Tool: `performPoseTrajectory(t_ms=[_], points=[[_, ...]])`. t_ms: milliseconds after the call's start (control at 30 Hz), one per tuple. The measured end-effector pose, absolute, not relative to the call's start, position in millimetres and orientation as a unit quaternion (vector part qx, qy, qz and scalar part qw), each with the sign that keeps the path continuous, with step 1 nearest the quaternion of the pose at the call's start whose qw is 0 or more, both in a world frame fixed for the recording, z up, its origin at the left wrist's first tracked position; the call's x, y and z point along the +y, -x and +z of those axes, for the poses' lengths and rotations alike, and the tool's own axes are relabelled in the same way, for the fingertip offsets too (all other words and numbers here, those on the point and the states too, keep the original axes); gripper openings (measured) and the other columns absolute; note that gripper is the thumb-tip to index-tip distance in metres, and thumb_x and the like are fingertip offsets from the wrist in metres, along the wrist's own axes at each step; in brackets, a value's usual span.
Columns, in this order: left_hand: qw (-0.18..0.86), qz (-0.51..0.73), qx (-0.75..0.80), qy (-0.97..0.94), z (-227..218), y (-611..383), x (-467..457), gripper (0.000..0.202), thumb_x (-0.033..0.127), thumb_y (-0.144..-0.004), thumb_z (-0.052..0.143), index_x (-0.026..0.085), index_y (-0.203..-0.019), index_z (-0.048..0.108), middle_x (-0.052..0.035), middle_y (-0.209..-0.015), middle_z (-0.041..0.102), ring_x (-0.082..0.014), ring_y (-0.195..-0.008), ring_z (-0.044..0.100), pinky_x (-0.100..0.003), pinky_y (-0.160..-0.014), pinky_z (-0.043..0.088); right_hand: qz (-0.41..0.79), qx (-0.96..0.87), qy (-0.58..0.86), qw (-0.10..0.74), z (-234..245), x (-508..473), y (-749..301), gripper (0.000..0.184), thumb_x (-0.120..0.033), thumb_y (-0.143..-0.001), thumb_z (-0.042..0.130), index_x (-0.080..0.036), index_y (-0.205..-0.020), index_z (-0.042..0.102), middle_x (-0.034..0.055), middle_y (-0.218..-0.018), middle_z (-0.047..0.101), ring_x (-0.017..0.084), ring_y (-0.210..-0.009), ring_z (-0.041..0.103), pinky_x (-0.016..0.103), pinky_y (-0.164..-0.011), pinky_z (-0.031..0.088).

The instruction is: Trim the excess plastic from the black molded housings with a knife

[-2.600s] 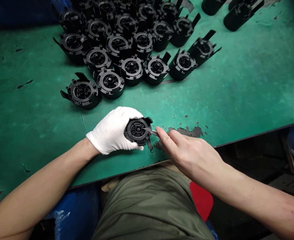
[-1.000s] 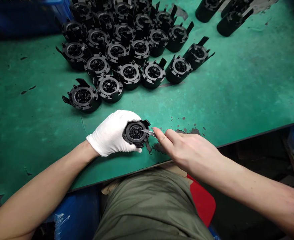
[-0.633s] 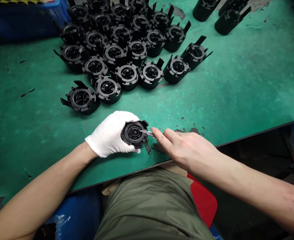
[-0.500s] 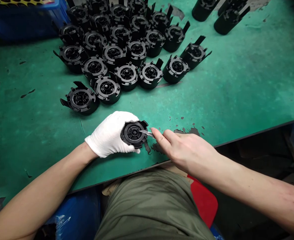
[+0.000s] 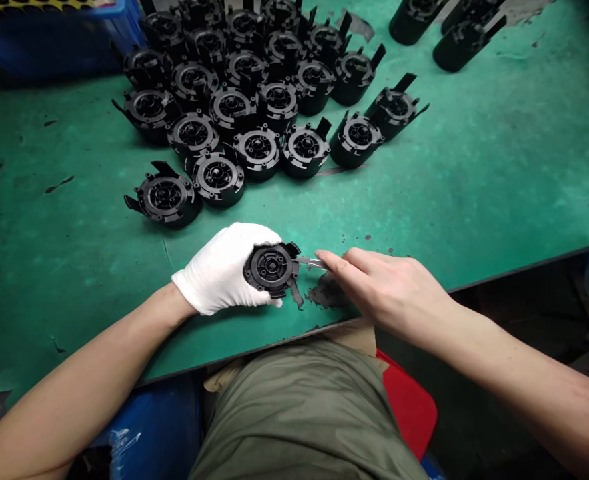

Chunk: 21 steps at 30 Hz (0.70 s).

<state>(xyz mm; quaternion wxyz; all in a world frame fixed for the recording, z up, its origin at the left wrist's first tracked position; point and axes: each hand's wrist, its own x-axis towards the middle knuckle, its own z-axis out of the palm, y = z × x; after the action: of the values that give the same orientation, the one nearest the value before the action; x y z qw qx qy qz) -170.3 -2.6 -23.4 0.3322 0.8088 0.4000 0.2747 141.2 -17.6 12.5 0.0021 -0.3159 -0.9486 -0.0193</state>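
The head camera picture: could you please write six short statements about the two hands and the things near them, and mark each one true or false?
1. The left hand wears a white glove. True.
2. The right hand wears a glove too. False: it is bare.
3. The right hand holds a thin metal tool. True.
4. The left hand holds nothing. False: it grips a round black part.
5. More black parts stand grouped on the green table. True.
6. A blue bin is at the upper right corner of the picture. False: it is at the upper left.
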Motion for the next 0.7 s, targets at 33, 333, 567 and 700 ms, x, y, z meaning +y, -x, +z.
performPoseTrajectory(t_ms=[33,333,567,700], points=[[0.331,0.275,0.401,-0.808,-23.1,170.0,-2.7,0.064,0.063,-0.064,0.104,0.025,-0.106,0.076,-0.0070,-0.107,0.079,-0.0326,-0.100,0.078,-0.044,-0.091,0.062,-0.020,-0.948,0.316,0.005,10.7,-18.2,-141.4,0.043,-0.012,-0.110,0.050,-0.015,-0.153,0.050,0.0002,-0.091,0.062,0.016,-0.069,0.054,0.032,-0.059,0.029],[0.324,0.262,0.412,-0.810,-24.4,170.4,-3.7,0.065,0.065,-0.063,0.103,0.024,-0.106,0.076,-0.0087,-0.110,0.079,-0.0349,-0.105,0.078,-0.046,-0.094,0.063,-0.035,-0.956,0.290,-0.019,9.2,-18.6,-137.7,0.057,-0.003,-0.104,0.048,-0.012,-0.160,0.041,0.0010,-0.093,0.063,0.016,-0.072,0.056,0.033,-0.060,0.029],[0.318,0.267,0.413,-0.811,-25.1,170.3,-3.5,0.067,0.061,-0.061,0.105,0.025,-0.108,0.075,-0.0084,-0.110,0.080,-0.0348,-0.104,0.078,-0.045,-0.092,0.063,-0.056,-0.971,0.215,-0.082,28.5,-4.7,-133.2,0.063,0.005,-0.095,0.048,-0.002,-0.157,0.045,0.0028,-0.090,0.062,0.017,-0.072,0.059,0.035,-0.056,0.025],[0.317,0.271,0.402,-0.815,-26.1,171.8,-3.3,0.068,0.061,-0.063,0.105,0.024,-0.111,0.074,-0.0082,-0.111,0.080,-0.0336,-0.103,0.078,-0.043,-0.092,0.061,-0.044,-0.981,0.167,-0.091,30.9,17.8,-135.9,0.056,0.003,-0.100,0.045,-0.002,-0.156,0.050,0.0026,-0.088,0.062,0.017,-0.071,0.058,0.034,-0.056,0.026]])
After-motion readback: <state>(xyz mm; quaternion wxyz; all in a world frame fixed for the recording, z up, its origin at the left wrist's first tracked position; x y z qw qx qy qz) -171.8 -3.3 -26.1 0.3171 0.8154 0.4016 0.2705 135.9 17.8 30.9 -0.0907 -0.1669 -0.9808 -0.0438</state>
